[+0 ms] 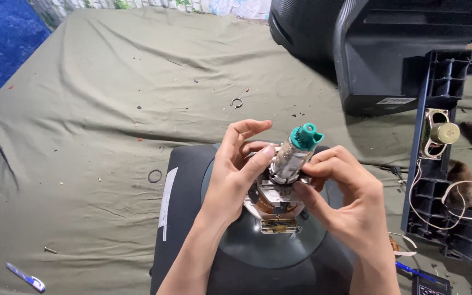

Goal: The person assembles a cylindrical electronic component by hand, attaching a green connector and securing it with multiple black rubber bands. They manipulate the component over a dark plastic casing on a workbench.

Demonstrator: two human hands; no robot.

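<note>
Hands, left hand and right hand, grip tube neck.

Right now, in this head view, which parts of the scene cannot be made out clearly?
- Lower glass tube neck with green cap: covered by left hand and right hand.
- Copper coil assembly: mostly hidden behind both hands.
- Black plastic frame with round speaker: cut off by the right edge.
- Small specks on the olive cloth: too small to identify.
</note>
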